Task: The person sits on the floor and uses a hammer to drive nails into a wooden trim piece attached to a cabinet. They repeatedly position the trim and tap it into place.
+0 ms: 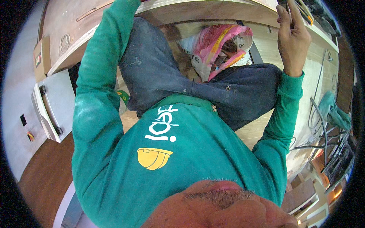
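My right hand (293, 40) is raised at the upper right, beside the pale board's edge. Its thumb and fingers close around a small dark thing (283, 4) that I cannot make out, partly cut off by the frame. My left arm (100, 64), in a green sleeve, reaches up past the top edge, so the left hand is out of sight. Below the board, between my bent legs (159, 72), a pink and white plastic bag (213, 45) stands open with dark contents.
A long pale board (186, 10) crosses the top. On the left are a cardboard box (42, 59), a coiled wire (64, 42) and a white wall-mounted box (57, 98). Black cables (323, 125) and a teal cloth (334, 110) lie at the right. A green roll (122, 98) is beside my leg.
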Demonstrator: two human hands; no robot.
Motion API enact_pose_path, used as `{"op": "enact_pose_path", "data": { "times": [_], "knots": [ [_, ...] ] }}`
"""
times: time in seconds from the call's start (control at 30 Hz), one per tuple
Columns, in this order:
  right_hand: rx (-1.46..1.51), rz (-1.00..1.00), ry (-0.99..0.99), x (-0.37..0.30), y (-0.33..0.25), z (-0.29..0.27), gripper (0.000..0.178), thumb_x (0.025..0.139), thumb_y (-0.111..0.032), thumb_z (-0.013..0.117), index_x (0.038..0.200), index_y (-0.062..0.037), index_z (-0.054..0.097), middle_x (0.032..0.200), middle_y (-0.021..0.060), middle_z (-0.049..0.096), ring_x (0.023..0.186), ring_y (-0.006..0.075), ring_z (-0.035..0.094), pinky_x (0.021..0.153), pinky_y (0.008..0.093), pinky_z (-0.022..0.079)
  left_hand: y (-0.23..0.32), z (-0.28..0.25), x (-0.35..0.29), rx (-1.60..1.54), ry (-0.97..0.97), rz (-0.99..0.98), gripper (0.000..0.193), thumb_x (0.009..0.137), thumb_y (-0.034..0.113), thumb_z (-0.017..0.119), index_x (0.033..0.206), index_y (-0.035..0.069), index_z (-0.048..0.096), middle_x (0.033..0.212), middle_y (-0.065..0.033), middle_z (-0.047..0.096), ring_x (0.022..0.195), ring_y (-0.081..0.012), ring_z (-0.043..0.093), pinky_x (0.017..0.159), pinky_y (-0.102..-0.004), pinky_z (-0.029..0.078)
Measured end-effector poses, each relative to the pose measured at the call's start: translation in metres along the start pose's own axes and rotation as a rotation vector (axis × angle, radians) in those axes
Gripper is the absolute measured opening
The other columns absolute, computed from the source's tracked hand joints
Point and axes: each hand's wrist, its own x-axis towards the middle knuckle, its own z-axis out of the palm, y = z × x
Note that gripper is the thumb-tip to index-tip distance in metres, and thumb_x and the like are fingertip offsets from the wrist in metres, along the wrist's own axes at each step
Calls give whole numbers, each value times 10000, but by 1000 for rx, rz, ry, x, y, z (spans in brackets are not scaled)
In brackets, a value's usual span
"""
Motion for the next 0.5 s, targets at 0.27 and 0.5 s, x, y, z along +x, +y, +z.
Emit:
{"op": "enact_pose_path", "data": {
  "times": [0.27,0.5],
  "knots": [
    [35,-3,68,-1,7,-3,413,1046,-109,615,1445,-9,583,830,9,585,712,87,504,632,268,454,34,1,4,-385,-33,-233,551,953,278,675,1326,-93,509,909,-114,673,825,-201,637,754,-354,524],
    [31,78,32,-1,9,3,424,1053,-127,613,1453,6,569,961,36,679,774,91,564,675,266,496,53,7,-6,-280,113,-67,397,956,231,674,1238,-39,600,912,-140,680,829,-294,671,773,-395,537]
  ]
}}
